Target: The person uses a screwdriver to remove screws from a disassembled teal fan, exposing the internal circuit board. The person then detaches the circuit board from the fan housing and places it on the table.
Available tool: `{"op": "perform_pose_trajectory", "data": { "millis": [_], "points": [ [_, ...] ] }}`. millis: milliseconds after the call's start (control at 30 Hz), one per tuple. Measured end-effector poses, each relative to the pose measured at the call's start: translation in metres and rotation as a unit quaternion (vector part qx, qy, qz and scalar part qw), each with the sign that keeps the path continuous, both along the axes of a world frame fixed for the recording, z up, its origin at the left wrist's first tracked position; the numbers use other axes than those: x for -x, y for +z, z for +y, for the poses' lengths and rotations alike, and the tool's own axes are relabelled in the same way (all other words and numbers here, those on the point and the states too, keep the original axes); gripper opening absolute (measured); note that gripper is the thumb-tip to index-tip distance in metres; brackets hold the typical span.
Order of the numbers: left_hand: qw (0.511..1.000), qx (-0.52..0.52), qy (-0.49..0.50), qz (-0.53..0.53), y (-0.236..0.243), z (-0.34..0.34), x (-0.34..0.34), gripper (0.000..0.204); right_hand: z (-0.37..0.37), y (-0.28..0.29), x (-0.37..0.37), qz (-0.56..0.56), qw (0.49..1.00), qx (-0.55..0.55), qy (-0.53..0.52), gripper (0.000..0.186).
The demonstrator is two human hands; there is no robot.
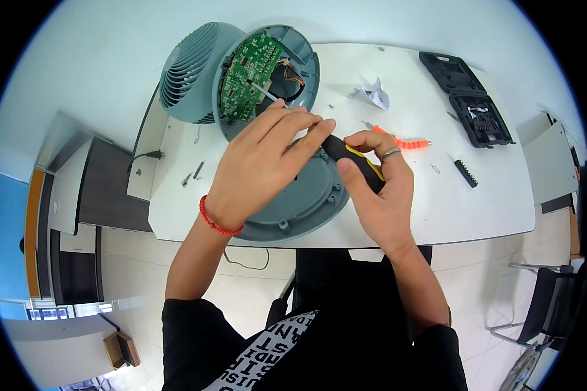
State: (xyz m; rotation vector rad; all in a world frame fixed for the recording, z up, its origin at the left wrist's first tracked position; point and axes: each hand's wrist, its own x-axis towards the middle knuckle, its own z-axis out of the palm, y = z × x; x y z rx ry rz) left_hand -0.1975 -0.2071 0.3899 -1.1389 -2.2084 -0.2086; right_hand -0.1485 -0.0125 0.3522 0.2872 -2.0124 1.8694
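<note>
A grey-blue fan (192, 72) lies on its side on the white table (437, 208), its back open and a green circuit board (244, 75) showing. The round grey back cover (306, 202) lies flat in front of it. My right hand (378, 189) grips the black and yellow handle of a screwdriver (355, 159). My left hand (261, 163) rests over the front of the handle, fingers on the shaft, which runs up to the circuit board. A red bead bracelet sits on my left wrist.
An orange screwdriver (404, 141) lies right of my hands, a black bit strip (466, 173) further right. An open black tool case (469, 98) sits at the far right corner. Crumpled white paper (372, 94), loose screws (192, 174) and a black plug (151, 155) are also about.
</note>
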Motion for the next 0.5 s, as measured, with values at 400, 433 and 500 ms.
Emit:
{"op": "perform_pose_trajectory", "data": {
  "millis": [400, 433, 500],
  "points": [
    [0.999, -0.015, 0.016, -0.039, -0.006, -0.007, -0.003, 0.052, -0.01, -0.007, 0.004, -0.007, 1.0, -0.011, -0.002, 0.028],
    [0.999, -0.017, 0.014, -0.04, -0.005, -0.008, -0.003, 0.052, -0.01, -0.007, 0.003, -0.008, 1.0, -0.01, -0.004, 0.028],
    [0.999, -0.018, 0.014, -0.04, -0.004, -0.007, -0.004, 0.052, -0.011, -0.009, 0.003, -0.005, 1.0, 0.004, -0.004, 0.028]
  ]
}}
